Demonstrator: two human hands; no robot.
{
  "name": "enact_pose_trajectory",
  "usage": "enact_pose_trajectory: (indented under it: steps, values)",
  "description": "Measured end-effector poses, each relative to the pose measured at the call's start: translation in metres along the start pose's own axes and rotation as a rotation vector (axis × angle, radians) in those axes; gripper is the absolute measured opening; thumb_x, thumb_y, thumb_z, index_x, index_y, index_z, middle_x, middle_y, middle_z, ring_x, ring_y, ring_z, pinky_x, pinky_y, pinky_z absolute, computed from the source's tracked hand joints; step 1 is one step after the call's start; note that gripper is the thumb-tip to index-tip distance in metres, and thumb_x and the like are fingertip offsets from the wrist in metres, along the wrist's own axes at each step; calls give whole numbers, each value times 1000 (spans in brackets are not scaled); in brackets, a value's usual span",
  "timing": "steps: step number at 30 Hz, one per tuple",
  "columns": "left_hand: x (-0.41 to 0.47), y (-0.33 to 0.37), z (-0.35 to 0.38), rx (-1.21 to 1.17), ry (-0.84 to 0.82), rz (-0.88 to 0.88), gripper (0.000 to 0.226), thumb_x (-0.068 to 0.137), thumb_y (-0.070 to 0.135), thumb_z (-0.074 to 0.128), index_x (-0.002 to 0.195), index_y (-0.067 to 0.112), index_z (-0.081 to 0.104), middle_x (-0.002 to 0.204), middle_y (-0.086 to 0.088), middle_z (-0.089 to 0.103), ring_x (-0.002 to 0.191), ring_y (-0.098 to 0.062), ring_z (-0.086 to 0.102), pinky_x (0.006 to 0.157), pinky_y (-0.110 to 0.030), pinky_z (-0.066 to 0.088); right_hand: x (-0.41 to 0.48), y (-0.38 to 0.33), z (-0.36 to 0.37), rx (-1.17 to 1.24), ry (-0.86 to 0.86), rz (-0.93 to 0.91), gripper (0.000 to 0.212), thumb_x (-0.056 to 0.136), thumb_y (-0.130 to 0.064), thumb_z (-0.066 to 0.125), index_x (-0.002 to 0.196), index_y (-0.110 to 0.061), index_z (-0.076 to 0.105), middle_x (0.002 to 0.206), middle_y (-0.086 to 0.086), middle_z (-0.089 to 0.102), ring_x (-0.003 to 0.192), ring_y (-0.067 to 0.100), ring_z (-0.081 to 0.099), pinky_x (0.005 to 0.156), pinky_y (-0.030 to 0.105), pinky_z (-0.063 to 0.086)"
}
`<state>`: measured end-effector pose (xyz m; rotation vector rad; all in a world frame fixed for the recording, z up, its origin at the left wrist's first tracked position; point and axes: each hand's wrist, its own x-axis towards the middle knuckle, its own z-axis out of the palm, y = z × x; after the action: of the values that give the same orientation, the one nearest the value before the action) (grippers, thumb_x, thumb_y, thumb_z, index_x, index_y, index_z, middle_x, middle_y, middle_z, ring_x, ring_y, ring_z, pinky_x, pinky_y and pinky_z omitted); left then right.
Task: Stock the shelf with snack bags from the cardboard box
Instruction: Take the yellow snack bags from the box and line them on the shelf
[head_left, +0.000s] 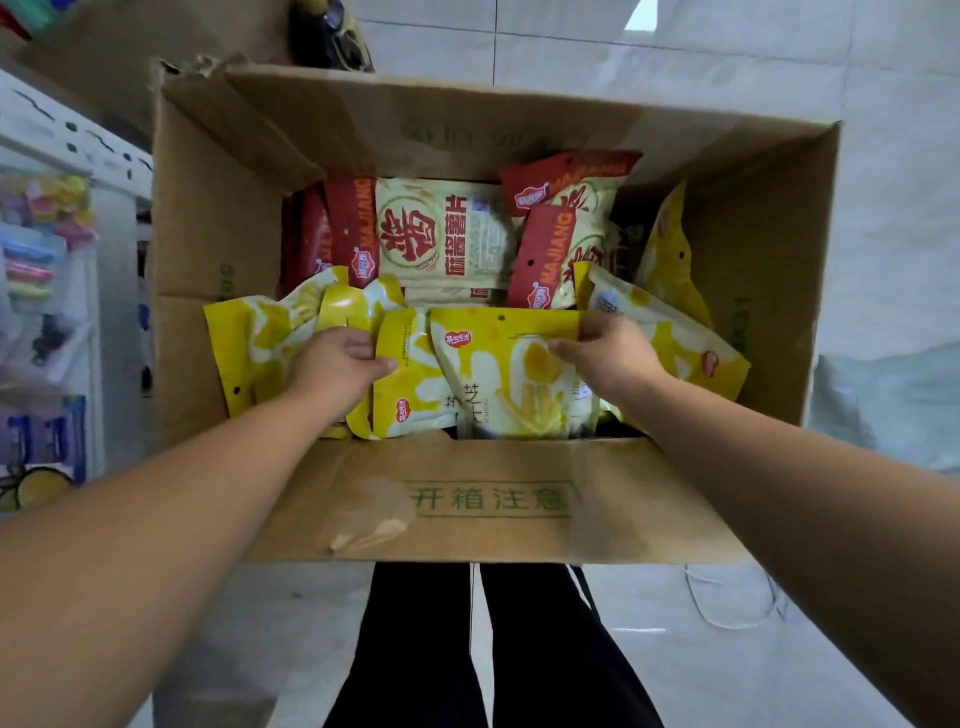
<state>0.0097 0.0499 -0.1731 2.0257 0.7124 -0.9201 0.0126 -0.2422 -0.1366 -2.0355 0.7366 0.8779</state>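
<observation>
Reaching into the box (218, 218), I have both hands on the yellow bags (249, 338) standing at its near side; the red bags (441, 234) lie behind them. My left hand (337, 364) has its fingers (358, 344) curled round the edges of the yellow bags. My right hand (608, 353) pinches the top corner of the front bag (509, 364). To lift cleanly I'd gather them by their sealed tops, press them flat together so none slips back, and clear the box wall before swinging left to the shelf (78, 153). Squeezing the puffed middles would likely crush the snacks.
</observation>
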Motion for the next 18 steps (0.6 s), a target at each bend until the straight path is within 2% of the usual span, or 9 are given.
enact_pose_trajectory:
  steps: [2, 3, 4, 5, 6, 9, 12, 16, 18]
  values:
    - [6, -3, 3, 54, -14, 3, 31, 79, 23, 83, 104, 6, 73, 99, -7, 74, 92, -24, 68, 87, -37, 55, 4, -1, 5, -8, -1, 2, 22, 91, -30, 71, 105, -14, 74, 99, 9, 77, 89, 26, 73, 83, 42, 59]
    - [6, -5, 6, 100, -22, 19, 19, 81, 24, 81, 83, 8, 72, 81, -5, 71, 79, -24, 66, 72, -33, 52, 6, 0, 8, -21, 5, -1, 23, 91, -30, 71, 104, -12, 74, 98, 12, 77, 83, 25, 72, 80, 42, 58]
    - [6, -6, 10, 140, -27, 23, 27, 81, 25, 80, 65, 12, 64, 64, -2, 61, 65, -23, 58, 58, -30, 42, 7, 0, 10, -32, 11, -11, 24, 92, -31, 70, 103, -10, 75, 98, 14, 77, 76, 24, 70, 75, 42, 58]
    - [4, -7, 13, 174, -25, 32, 39, 82, 26, 79, 55, 15, 53, 55, -1, 50, 56, -22, 49, 51, -30, 31, 7, 0, 12, -37, 10, -21, 25, 91, -32, 70, 102, -9, 75, 97, 15, 76, 72, 24, 68, 70, 41, 57]
    - [4, -9, 17, 195, -19, 27, 44, 83, 26, 79, 53, 15, 49, 52, -1, 45, 52, -21, 45, 49, -30, 26, 8, 1, 15, -33, 7, -27, 26, 91, -32, 71, 102, -9, 75, 97, 16, 76, 70, 25, 68, 68, 42, 57]
    - [3, -9, 25, 202, -7, 8, 46, 84, 24, 78, 51, 14, 48, 51, -1, 45, 50, -20, 45, 47, -29, 24, 11, 4, 18, -46, -2, -17, 27, 89, -34, 73, 99, -9, 74, 93, 14, 77, 66, 22, 65, 64, 43, 57]
    - [0, -5, 26, 257, 17, 42, 58, 84, 25, 78, 51, 16, 31, 49, -2, 32, 46, -18, 32, 46, -32, 17, 13, 6, 19, -58, -2, -33, 26, 90, -33, 73, 94, -7, 75, 81, 14, 75, 53, 15, 54, 49, 32, 46]
    - [-3, 1, 16, 283, 24, 109, 54, 84, 28, 77, 51, 16, 36, 50, -2, 35, 49, -21, 34, 48, -32, 19, 7, -1, 20, -10, 23, -77, 36, 91, -31, 71, 91, 5, 67, 63, 9, 51, 42, 10, 36, 39, 22, 30]
    - [-5, 7, 7, 269, 34, 151, 52, 84, 28, 76, 51, 16, 38, 51, -1, 34, 50, -22, 34, 49, -32, 20, 2, -7, 17, -7, 43, -103, 37, 92, -28, 71, 75, 3, 59, 55, 1, 42, 37, 7, 30, 36, 19, 26]
